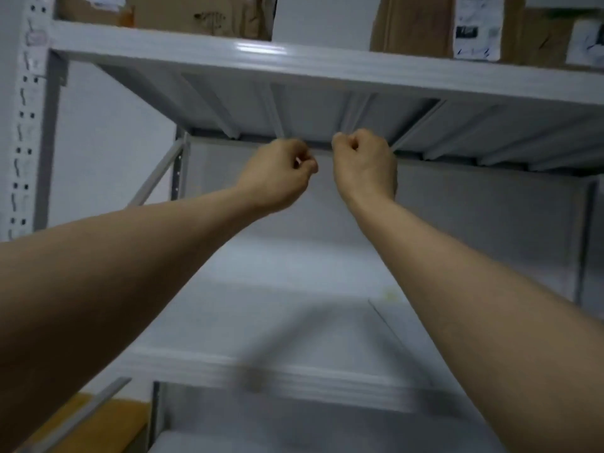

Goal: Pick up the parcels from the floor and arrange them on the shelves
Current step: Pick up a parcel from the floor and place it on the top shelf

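Showing painted metal on upper shelf beam (294, 62), light grey, glossy, catching a bright glare streak. Showing ribbed sheet metal on the shelf underside (327, 116), same grey coat, duller. Showing perforated metal on the upright post (24, 132), finish somewhat scuffed. Reading as brown corrugated cardboard, matt and slightly creased, on the parcels (199, 14); carrying white paper labels (478, 26), print blurred. Appearing smooth and pale, semi-gloss, on the lower shelf deck (294, 289).

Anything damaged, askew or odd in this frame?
Mostly tidy. The cardboard box on the top shelf looks scuffed and torn. Both hands, left and right, are curled into fists over the bare middle shelf, holding no parcel.
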Available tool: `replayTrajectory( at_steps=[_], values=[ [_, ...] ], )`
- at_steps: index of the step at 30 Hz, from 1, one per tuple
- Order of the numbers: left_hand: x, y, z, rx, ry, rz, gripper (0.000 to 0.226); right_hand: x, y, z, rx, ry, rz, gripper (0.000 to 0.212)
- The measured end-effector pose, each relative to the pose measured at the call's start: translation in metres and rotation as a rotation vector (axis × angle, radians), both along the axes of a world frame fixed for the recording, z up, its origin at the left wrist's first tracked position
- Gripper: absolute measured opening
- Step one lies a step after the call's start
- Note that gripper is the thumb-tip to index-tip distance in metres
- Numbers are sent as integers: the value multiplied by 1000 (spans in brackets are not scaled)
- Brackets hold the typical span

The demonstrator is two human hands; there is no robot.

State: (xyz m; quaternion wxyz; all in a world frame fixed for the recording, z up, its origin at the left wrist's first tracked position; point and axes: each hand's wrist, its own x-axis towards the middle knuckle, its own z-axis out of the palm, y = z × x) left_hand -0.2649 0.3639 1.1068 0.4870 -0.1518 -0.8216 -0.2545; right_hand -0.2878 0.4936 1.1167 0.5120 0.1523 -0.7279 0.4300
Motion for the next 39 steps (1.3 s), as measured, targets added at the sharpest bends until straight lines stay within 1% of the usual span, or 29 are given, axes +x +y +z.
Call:
replayTrajectory(
  at_steps=[4, 7, 8, 11, 16, 21, 25, 29, 32, 34, 36, 39],
  values=[
    [22, -63, -87, 79, -210, 3, 17, 20, -60, -85, 44, -198, 46, 35],
    [46, -104, -157, 138, -346, 20, 18, 34, -96, -153, 68, -401, 75, 27],
    [54, -114, -180, 146, -399, 18, 19, 38, -106, -177, 77, -472, 88, 28],
    [74, -136, -249, 169, -556, -16, 20, 52, -130, -248, 107, -659, 127, 32],
    [97, -146, -347, 159, -794, -60, 18, 77, -148, -351, 123, -925, 136, 26],
    [98, -141, -422, 195, -976, -87, 22, 85, -130, -428, 144, -1157, 164, 12],
    [89, -127, -467, 197, -1077, -96, 23, 81, -95, -478, 132, -1378, 150, 22],
    [78, -102, -509, 188, -1287, -170, 20, 85, -59, -526, 142, -1621, 154, 20],
    [73, -91, -538, 196, -1435, -204, 14, 89, -38, -559, 179, -1787, 176, 11],
    [68, -86, -559, 230, -1542, -206, 13, 88, -23, -584, 186, -1863, 189, 8],
    [65, -82, -583, 270, -1636, -174, 13, 86, -12, -614, 146, -1900, 216, 14],
    [64, -73, -629, 408, -1719, -101, 15, 87, 1, -664, 96, -1988, 191, 24]
  ],
)
